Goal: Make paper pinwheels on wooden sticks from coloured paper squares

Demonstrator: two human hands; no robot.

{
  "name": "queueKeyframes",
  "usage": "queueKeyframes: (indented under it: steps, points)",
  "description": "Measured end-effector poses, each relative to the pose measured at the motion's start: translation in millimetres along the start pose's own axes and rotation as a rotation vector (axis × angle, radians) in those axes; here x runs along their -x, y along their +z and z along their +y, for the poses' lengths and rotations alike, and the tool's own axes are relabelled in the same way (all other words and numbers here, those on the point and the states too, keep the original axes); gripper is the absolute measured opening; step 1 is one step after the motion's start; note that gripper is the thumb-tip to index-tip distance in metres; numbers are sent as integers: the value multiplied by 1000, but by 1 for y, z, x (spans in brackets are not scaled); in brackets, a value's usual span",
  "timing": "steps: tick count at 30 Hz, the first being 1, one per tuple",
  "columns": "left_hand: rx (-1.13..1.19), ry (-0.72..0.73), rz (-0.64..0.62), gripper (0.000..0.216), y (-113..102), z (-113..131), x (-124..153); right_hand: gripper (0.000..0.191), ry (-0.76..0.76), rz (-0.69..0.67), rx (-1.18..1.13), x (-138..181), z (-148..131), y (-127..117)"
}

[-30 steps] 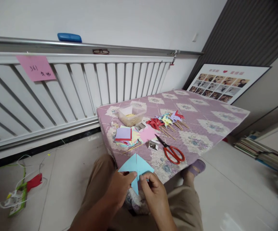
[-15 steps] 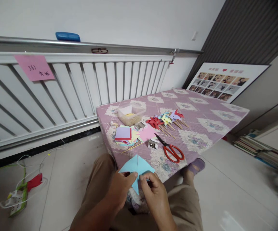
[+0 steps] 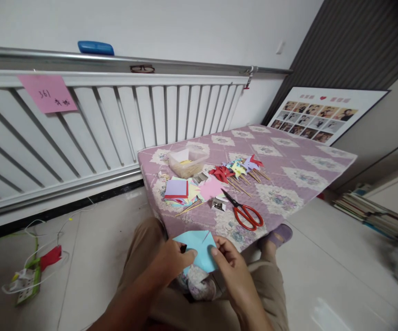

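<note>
Above my lap, both hands hold a light blue sheet of paper with a slit running in from its upper right corner. My left hand pinches its left side, thumb on top. My right hand grips the right edge between thumb and fingers. Beyond the paper, red-handled scissors lie on the bed cover with blades partly apart. To their left are a small box of metal pins, a pink paper sheet and a stack of coloured paper squares.
Finished paper pinwheels on sticks lie on the patterned cover. A clear plastic tub stands near the radiator. On the floor at left is a power strip with loose cables.
The blue paper has turned and now lies flatter, its slit moved from the top middle to the upper right. My right hand has shifted from its middle to the right edge.
</note>
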State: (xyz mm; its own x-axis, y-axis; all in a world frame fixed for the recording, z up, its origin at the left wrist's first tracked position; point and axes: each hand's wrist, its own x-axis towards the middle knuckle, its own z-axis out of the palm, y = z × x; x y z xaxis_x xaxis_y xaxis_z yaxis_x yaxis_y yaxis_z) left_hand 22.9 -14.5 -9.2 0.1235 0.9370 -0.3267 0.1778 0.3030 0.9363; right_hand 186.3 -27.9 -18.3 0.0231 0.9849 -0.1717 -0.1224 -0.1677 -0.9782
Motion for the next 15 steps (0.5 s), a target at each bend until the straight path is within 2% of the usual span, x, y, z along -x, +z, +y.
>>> queueKeyframes:
  steps: [2,6,15]
  points:
    - [-106,83,-96,8,-4,-1,-1,38,107,-127,-34,2,2,1]
    - [-197,158,-181,7,-9,-2,-2,39,181,-206,-20,4,13,4]
    - [-311,196,-263,10,-16,1,-4,31,188,-214,153,2,11,6]
